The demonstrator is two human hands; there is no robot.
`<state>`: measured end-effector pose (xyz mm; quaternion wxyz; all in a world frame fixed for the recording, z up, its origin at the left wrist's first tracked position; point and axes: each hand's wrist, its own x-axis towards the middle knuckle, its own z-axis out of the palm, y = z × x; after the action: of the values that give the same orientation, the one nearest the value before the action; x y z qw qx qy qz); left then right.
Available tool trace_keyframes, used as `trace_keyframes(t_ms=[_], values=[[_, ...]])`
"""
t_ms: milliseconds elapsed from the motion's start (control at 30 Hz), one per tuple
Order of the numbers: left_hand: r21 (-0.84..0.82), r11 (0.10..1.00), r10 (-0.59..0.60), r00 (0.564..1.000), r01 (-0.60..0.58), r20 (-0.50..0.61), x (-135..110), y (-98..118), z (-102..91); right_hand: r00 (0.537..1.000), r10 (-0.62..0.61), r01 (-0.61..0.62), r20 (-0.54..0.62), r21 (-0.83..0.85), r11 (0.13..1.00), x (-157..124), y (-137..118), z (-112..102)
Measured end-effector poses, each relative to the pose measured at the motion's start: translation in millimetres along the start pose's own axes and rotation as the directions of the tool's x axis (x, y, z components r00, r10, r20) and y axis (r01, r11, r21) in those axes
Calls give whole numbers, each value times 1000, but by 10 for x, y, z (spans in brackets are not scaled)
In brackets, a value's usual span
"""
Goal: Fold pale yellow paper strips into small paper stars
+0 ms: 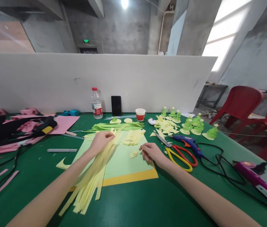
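My left hand (102,140) is closed at the top end of a bundle of pale yellow paper strips (95,176), its fingertips pinched on them. The strips fan down across green paper sheets (121,164) and over the front edge. My right hand (151,152) is curled, thumb and fingers together, at the sheets' right side; whatever sits between its fingertips is too small to make out. Just left of it lie a few small yellow paper squares (134,154). Behind them is a pile of short yellow pieces (133,137).
To the right are scissors (179,154), a blue glue gun (190,143) with its cord, a purple power strip (258,179), and several small green paper trees (196,124). A bottle (97,105), phone (116,106) and paper cup (140,114) stand behind. Pink paper (66,123) lies left.
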<state>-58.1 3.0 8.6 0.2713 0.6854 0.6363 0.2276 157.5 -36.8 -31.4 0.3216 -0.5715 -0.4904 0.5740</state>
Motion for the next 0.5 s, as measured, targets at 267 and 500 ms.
trace_keyframes(t_ms=[267, 500], values=[[-394, 917, 146, 968, -55, 206, -589, 305, 243, 977, -212, 212, -10, 123, 970, -364, -181, 227], [-484, 861, 241, 963, -157, 117, -792, 205, 353, 984, -161, 154, 80, 85, 984, -527, -48, 255]])
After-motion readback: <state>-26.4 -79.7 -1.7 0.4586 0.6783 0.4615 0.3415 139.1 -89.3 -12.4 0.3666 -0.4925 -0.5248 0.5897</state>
